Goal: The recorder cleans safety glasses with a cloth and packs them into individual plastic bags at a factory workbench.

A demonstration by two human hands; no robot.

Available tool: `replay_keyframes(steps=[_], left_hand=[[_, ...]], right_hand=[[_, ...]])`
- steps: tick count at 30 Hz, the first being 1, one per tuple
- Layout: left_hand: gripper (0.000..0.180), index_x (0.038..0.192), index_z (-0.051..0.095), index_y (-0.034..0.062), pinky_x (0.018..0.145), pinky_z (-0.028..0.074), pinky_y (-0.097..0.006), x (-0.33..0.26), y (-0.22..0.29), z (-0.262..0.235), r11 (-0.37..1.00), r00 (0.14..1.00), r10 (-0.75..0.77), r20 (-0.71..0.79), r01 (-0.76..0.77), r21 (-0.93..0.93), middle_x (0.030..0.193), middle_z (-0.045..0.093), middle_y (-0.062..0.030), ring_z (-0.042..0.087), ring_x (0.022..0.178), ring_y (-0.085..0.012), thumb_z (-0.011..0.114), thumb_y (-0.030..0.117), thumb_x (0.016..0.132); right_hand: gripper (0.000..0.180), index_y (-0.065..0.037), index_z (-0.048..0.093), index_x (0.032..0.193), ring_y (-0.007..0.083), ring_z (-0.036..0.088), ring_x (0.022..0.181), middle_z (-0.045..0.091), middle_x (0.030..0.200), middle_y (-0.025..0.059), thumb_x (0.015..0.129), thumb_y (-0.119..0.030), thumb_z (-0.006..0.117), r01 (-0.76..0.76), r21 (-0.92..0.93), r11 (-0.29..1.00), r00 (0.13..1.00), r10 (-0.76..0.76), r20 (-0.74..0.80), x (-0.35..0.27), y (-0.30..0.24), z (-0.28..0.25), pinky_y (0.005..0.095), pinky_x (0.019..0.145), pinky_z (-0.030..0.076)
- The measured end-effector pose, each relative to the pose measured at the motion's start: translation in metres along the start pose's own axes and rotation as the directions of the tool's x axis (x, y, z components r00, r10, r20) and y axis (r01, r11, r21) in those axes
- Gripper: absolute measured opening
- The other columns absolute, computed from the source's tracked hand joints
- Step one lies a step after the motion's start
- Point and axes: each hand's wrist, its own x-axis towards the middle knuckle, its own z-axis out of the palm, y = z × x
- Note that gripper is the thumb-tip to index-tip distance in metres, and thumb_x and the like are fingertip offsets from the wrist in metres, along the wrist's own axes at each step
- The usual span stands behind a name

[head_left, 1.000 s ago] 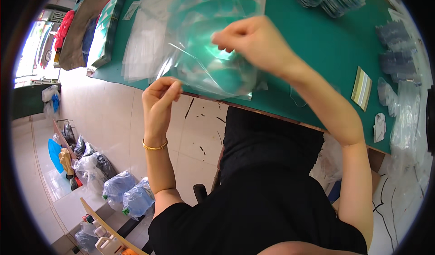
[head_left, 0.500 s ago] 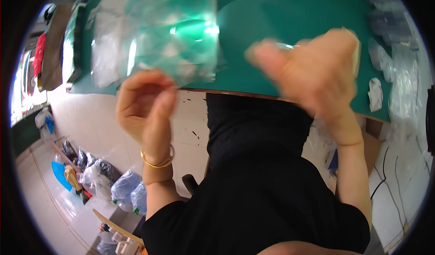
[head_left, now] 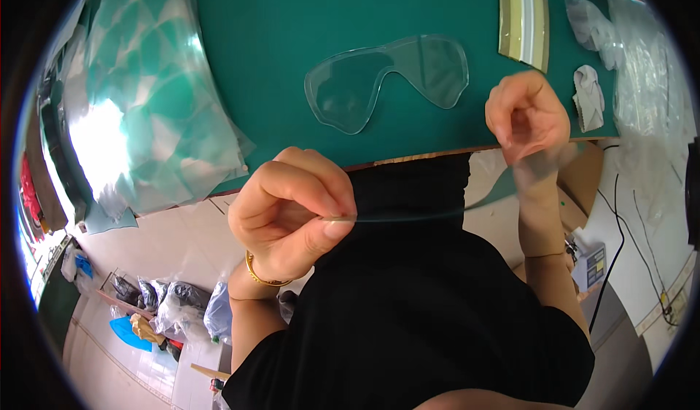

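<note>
A thin, clear curved sheet (head_left: 536,168), which looks like a goggle lens seen nearly edge-on, hangs over my lap in front of the table edge. My left hand (head_left: 295,209) pinches its left end between thumb and fingertips. The fingers of my right hand (head_left: 529,115) are curled and closed, meeting at the sheet's right part; that end is blurred and spreads across my right wrist. Another clear goggle lens (head_left: 343,89), with a nose notch, lies flat on the green table (head_left: 270,16) beyond my hands.
At the left, a large plastic bag (head_left: 138,82) of clear pieces covers the table. A flat yellowish packet (head_left: 523,24) lies at the far right, with a white cloth (head_left: 588,98) nearer. Clear plastic wrapping (head_left: 645,96) hangs along the right edge. Bagged items (head_left: 182,308) stand on the floor.
My view has shifted right, so the plastic bag sits farther left. Both hands have come back toward my lap, the clear sheet now showing between them. The lens and packet on the table are now plainly visible.
</note>
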Motion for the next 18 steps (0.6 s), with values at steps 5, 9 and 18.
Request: replay_keyframes(steps=[5,9,18], left_hand=[[0.018,0.096,0.057,-0.0001,0.07,0.049,-0.027,0.008,-0.003,-0.008,0.988,0.999,-0.041,0.003,0.04,0.151,0.092,0.063,-0.0147,0.059,0.079,-0.0166,0.072,0.001,0.086],[0.019,0.102,0.056,-0.0037,0.071,0.048,-0.023,0.017,-0.012,-0.009,0.898,0.984,0.008,-0.179,0.071,0.433,0.095,0.063,-0.0134,0.058,0.078,-0.0116,0.066,-0.009,0.087],[0.035,0.12,0.053,-0.0063,0.055,0.041,-0.014,0.033,-0.025,0.009,0.699,0.935,0.083,-0.344,0.191,0.689,0.082,0.064,-0.0067,0.056,0.065,-0.0034,0.067,-0.009,0.088]], right_hand=[[0.016,0.002,0.061,0.089,0.0048,0.049,0.056,0.058,0.071,0.0028,0.088,-0.01,0.072,0.06,-0.103,0.993,0.996,-0.067,-0.067,-0.001,0.001,-0.007,0.0178,0.048,0.036],[0.012,0.001,0.066,0.084,0.0023,0.049,0.052,0.059,0.064,0.0001,0.089,-0.009,0.071,-0.16,-0.377,0.912,0.962,0.059,-0.267,0.008,-0.013,0.005,0.0164,0.045,0.034],[0.017,-0.001,0.069,0.081,0.0015,0.05,0.051,0.059,0.062,-0.0018,0.089,-0.015,0.074,-0.213,-0.537,0.816,0.948,0.041,-0.314,0.022,-0.005,0.015,0.0163,0.046,0.034]])
